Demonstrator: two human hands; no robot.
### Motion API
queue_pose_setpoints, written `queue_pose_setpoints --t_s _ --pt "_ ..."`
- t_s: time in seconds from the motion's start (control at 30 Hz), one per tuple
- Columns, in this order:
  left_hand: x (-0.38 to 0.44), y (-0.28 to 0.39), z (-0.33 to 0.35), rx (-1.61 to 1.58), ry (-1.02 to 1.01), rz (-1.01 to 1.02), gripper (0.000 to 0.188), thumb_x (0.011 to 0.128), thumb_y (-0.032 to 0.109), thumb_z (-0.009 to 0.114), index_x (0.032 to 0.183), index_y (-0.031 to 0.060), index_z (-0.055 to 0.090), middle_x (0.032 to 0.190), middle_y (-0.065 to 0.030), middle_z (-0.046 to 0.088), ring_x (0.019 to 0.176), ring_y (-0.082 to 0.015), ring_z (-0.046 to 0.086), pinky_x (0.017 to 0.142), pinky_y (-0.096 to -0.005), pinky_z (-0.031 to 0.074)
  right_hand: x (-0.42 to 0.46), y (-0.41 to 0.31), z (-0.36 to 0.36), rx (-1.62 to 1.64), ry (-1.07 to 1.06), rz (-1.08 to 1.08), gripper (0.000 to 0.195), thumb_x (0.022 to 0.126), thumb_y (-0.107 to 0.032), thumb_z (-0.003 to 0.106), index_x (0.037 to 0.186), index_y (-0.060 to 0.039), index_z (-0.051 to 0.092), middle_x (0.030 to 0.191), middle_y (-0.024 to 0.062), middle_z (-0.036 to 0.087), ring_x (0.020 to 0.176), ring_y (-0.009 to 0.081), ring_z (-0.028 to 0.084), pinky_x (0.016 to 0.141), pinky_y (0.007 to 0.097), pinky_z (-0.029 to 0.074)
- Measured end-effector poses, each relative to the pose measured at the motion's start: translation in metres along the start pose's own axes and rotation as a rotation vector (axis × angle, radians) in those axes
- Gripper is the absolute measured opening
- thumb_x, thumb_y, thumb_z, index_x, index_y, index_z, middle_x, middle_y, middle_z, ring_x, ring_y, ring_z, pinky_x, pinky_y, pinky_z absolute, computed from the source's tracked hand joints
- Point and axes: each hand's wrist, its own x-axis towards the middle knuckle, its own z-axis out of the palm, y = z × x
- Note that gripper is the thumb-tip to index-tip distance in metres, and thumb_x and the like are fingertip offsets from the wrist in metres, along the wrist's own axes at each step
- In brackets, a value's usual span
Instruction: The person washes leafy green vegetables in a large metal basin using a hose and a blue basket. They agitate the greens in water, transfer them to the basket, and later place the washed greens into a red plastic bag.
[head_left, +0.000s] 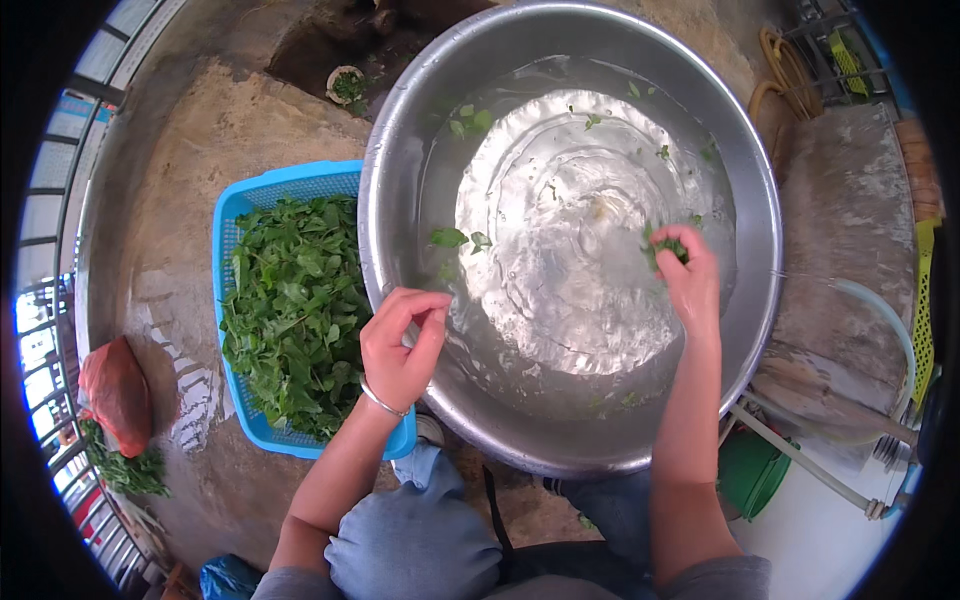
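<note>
A large round metal basin (570, 450) holds water with loose green leaves (448, 238) floating in it. Over its right part, my right hand (686, 259) is closed on a small bunch of green leaves (670, 247). My left hand (405, 330) hangs above the basin's left rim, thumb and forefinger curled near each other; whether anything small is between them cannot be told. Left of the basin stands a blue plastic basket (251, 431), heaped with leafy green herbs (292, 300). The left wrist wears a silver bangle.
A red plastic bag (116, 394) lies at the left over more greens (124, 465), beside metal bars. A green bucket (754, 472) and a pipe (810, 457) are at the lower right. A pale hose (889, 311) curves at the right. A blue bag (225, 577) lies lower left.
</note>
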Motion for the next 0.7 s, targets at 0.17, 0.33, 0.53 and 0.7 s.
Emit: queue_pose_setpoints --t_s 0.17,0.33,0.53,0.7 --pt "-0.036 0.005 -0.029 0.163 0.071 0.081 0.015 0.073 -0.006 0.055 0.087 -0.0010 0.059 0.078 -0.0099 0.057 0.064 -0.0170 0.055 0.058 -0.0242 0.044 -0.045 -0.156 0.054 0.413 -0.068 -0.458 0.021 0.066 0.004 0.053 0.085 -0.0034 0.060 0.090 0.0076 0.054 0.075 0.0132 0.055 0.063 0.0243 0.047" --pt "-0.100 -0.038 -0.039 0.479 -0.125 0.071 0.030 0.077 0.020 0.060 0.102 0.0055 0.056 0.100 -0.0125 0.058 0.092 -0.0285 0.056 0.079 -0.0361 0.043 -0.099 -0.196 0.210 0.620 -0.395 -0.817 0.035 0.066 -0.003 0.063 0.098 -0.0099 0.053 0.093 0.0115 0.043 0.089 0.0228 0.050 0.067 0.0314 0.044" --pt "-0.103 -0.089 -0.032 0.798 -0.285 0.069 0.040 0.074 0.022 0.056 0.109 0.0046 0.048 0.112 -0.0159 0.047 0.104 -0.0313 0.043 0.086 -0.0425 0.035 -0.109 -0.184 0.235 0.231 -0.372 -0.877 0.025 0.075 -0.009 0.053 0.098 -0.0123 0.061 0.108 0.0116 0.054 0.105 0.0293 0.050 0.082 0.0368 0.045" --pt "-0.073 -0.049 -0.014 0.814 -0.103 0.172 0.041 0.060 0.009 0.063 0.097 0.0007 0.046 0.106 -0.0189 0.045 0.096 -0.0376 0.041 0.082 -0.0468 0.032 -0.030 -0.040 0.122 -0.264 -0.333 -0.460 0.021 0.076 -0.007 0.051 0.092 -0.0145 0.063 0.086 0.0054 0.061 0.079 0.0235 0.059 0.069 0.0332 0.049"
